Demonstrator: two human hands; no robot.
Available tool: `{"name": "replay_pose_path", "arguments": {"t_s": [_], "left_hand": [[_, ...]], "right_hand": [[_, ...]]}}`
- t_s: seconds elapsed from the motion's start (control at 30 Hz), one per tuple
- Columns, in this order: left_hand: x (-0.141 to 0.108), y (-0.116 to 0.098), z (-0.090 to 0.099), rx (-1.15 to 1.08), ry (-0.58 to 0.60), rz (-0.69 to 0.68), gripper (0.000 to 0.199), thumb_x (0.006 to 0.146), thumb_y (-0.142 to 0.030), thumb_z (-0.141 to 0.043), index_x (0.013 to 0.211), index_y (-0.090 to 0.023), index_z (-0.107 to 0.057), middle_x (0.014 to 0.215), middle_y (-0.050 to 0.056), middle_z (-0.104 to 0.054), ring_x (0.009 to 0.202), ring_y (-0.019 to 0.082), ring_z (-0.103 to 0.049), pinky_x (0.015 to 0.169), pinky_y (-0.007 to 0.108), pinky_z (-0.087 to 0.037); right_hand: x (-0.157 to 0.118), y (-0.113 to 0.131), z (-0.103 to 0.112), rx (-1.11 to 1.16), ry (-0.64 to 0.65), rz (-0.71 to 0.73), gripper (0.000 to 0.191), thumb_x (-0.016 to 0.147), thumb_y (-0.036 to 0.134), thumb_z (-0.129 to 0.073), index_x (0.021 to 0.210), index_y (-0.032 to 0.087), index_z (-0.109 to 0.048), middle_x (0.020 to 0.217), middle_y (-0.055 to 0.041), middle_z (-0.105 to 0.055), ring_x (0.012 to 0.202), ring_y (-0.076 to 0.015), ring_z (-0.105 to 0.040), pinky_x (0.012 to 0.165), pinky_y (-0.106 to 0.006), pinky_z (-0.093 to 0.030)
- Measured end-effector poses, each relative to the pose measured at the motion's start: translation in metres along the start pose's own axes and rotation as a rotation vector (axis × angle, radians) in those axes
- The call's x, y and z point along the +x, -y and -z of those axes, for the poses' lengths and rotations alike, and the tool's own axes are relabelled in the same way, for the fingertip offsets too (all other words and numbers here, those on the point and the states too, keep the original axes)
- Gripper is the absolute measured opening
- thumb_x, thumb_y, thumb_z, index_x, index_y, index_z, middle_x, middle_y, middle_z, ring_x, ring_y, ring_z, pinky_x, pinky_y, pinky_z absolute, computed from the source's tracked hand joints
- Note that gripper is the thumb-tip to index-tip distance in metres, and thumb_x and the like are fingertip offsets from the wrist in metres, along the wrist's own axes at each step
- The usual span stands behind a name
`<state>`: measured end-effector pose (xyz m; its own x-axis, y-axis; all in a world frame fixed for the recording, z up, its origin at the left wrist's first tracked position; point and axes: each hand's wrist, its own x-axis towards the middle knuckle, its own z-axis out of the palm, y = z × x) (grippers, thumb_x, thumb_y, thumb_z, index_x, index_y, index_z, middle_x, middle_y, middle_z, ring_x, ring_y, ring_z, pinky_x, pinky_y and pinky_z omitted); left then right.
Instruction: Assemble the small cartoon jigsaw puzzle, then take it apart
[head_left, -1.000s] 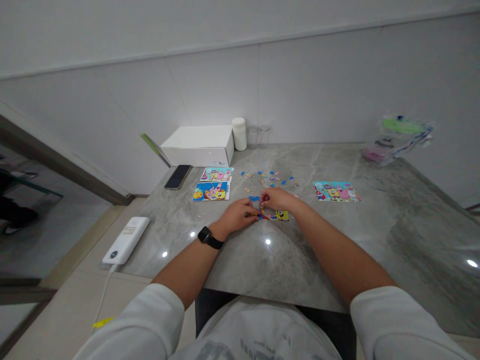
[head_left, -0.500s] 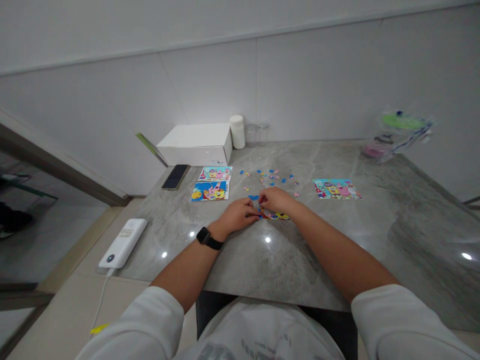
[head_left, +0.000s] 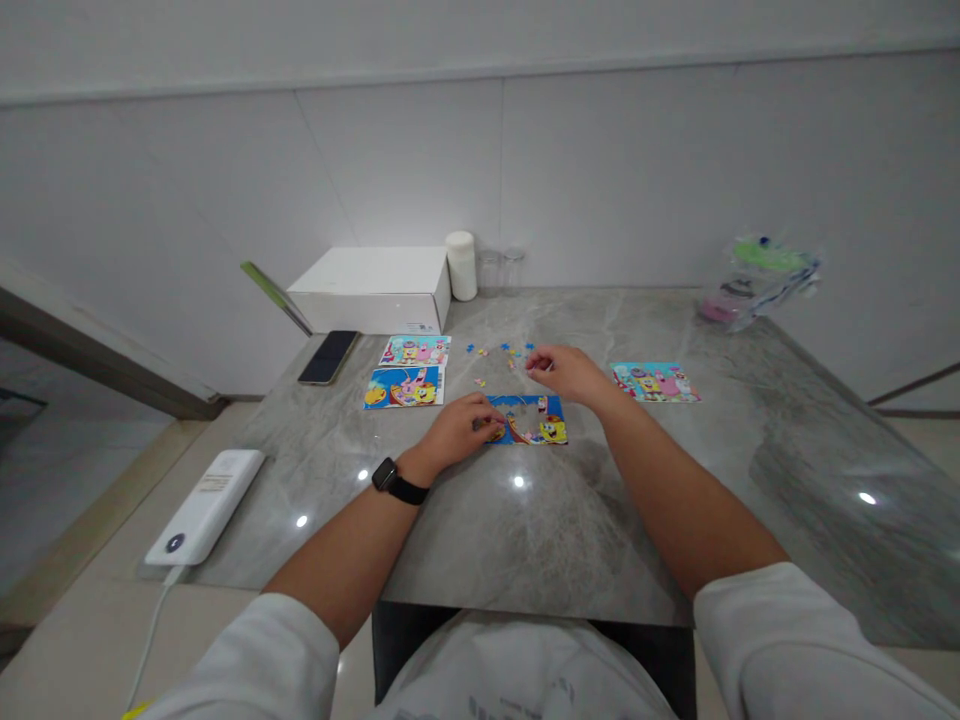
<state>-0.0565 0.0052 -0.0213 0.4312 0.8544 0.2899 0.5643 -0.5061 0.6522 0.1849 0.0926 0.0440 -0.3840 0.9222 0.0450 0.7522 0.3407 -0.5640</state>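
Note:
A partly filled jigsaw puzzle point(head_left: 555, 428) with a blue and yellow cartoon picture lies on the grey table, a gap showing in its upper middle. My left hand point(head_left: 463, 428) rests at the puzzle's left end, fingers curled over its edge; what they may pinch is too small to tell. Above the puzzle's upper right, my right hand point(head_left: 559, 372) hovers with thumb and fingers drawn together, anything between them hidden. Several loose pieces point(head_left: 482, 352) are scattered beyond the puzzle. A blue picture card point(head_left: 403, 387) lies to the left, touching a lighter card point(head_left: 416, 350).
Another cartoon picture point(head_left: 656, 382) lies to the right. At the back are a white box point(head_left: 371, 285), a white bottle point(head_left: 461, 267), two clear glasses point(head_left: 512, 272) and a plastic bag point(head_left: 761, 280). A phone point(head_left: 328, 357) and white power bank point(head_left: 206, 505) are on the left.
My right hand has lifted off the puzzle and moved up toward the loose pieces, uncovering more of the picture. My left hand has shifted slightly left along the puzzle. The view has also shifted.

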Motion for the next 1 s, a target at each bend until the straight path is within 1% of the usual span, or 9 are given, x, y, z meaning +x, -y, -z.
{"name": "replay_pose_path", "arguments": {"t_s": [0.13,0.23,0.3,0.4,0.53,0.67,0.8,0.9,1.0], "left_hand": [[0.005,0.008,0.007,0.023,-0.226,0.089,0.015,0.095,-0.029,-0.065,0.099,-0.022,-0.079,0.092,0.004,-0.067,0.075,0.015,-0.057,0.069,0.029,-0.046],[0.008,0.012,0.011,0.019,-0.377,0.134,0.015,0.095,-0.03,-0.065,0.096,-0.022,-0.077,0.089,0.003,-0.067,0.072,0.016,-0.055,0.07,0.03,-0.045],[0.008,0.013,0.013,0.012,-0.432,0.165,0.017,0.096,-0.033,-0.064,0.095,-0.022,-0.076,0.088,0.003,-0.067,0.072,0.016,-0.055,0.071,0.03,-0.046],[0.009,0.018,0.014,-0.009,-0.497,0.22,0.018,0.095,-0.035,-0.063,0.095,-0.022,-0.075,0.089,0.003,-0.068,0.075,0.016,-0.057,0.071,0.03,-0.046],[0.01,0.024,0.015,-0.057,-0.593,0.307,0.017,0.094,-0.035,-0.063,0.096,-0.022,-0.074,0.093,0.003,-0.07,0.077,0.016,-0.059,0.074,0.03,-0.048],[0.011,0.027,0.013,-0.105,-0.634,0.337,0.018,0.093,-0.037,-0.064,0.095,-0.022,-0.074,0.096,0.003,-0.071,0.081,0.017,-0.061,0.076,0.031,-0.048],[0.013,0.025,0.012,-0.135,-0.626,0.311,0.019,0.094,-0.038,-0.065,0.096,-0.022,-0.074,0.096,0.003,-0.07,0.082,0.017,-0.061,0.075,0.03,-0.048],[0.015,0.022,0.011,-0.151,-0.602,0.301,0.019,0.094,-0.037,-0.065,0.094,-0.021,-0.074,0.093,0.003,-0.068,0.08,0.016,-0.06,0.073,0.03,-0.048],[0.016,0.02,0.01,-0.187,-0.591,0.313,0.017,0.093,-0.035,-0.064,0.095,-0.021,-0.073,0.093,0.003,-0.067,0.079,0.016,-0.059,0.072,0.029,-0.048]], "right_hand": [[-0.009,-0.007,0.04,0.044,-0.127,-0.022,0.02,0.088,0.029,-0.069,0.101,0.018,-0.078,0.09,-0.0044,-0.076,0.077,-0.0156,-0.064,0.074,-0.027,-0.048],[-0.018,-0.015,0.064,0.032,-0.183,-0.032,0.023,0.087,0.034,-0.068,0.1,0.018,-0.078,0.087,-0.0047,-0.075,0.075,-0.0157,-0.063,0.072,-0.028,-0.049],[-0.024,-0.019,0.077,0.014,-0.183,-0.043,0.025,0.087,0.038,-0.068,0.099,0.018,-0.078,0.086,-0.0051,-0.075,0.073,-0.0158,-0.063,0.069,-0.028,-0.048],[-0.032,-0.022,0.089,-0.029,-0.158,-0.056,0.024,0.086,0.04,-0.07,0.096,0.019,-0.077,0.085,-0.0051,-0.075,0.073,-0.016,-0.064,0.065,-0.027,-0.047],[-0.038,-0.023,0.097,-0.108,-0.126,-0.106,0.019,0.086,0.037,-0.072,0.092,0.02,-0.078,0.085,-0.0045,-0.076,0.073,-0.0164,-0.065,0.065,-0.027,-0.046],[-0.039,-0.026,0.1,-0.166,-0.114,-0.138,0.017,0.085,0.036,-0.074,0.09,0.021,-0.078,0.085,-0.0047,-0.076,0.073,-0.0168,-0.066,0.065,-0.028,-0.046],[-0.037,-0.027,0.097,-0.191,-0.072,-0.164,0.014,0.085,0.034,-0.074,0.09,0.021,-0.077,0.085,-0.0048,-0.077,0.072,-0.017,-0.067,0.065,-0.028,-0.047],[-0.035,-0.025,0.093,-0.206,-0.037,-0.202,0.013,0.085,0.033,-0.075,0.09,0.022,-0.078,0.087,-0.0052,-0.077,0.075,-0.018,-0.067,0.068,-0.029,-0.047],[-0.034,-0.024,0.09,-0.193,0.013,-0.199,0.016,0.087,0.034,-0.073,0.095,0.022,-0.079,0.088,-0.005,-0.077,0.076,-0.0182,-0.067,0.071,-0.029,-0.048]]}}
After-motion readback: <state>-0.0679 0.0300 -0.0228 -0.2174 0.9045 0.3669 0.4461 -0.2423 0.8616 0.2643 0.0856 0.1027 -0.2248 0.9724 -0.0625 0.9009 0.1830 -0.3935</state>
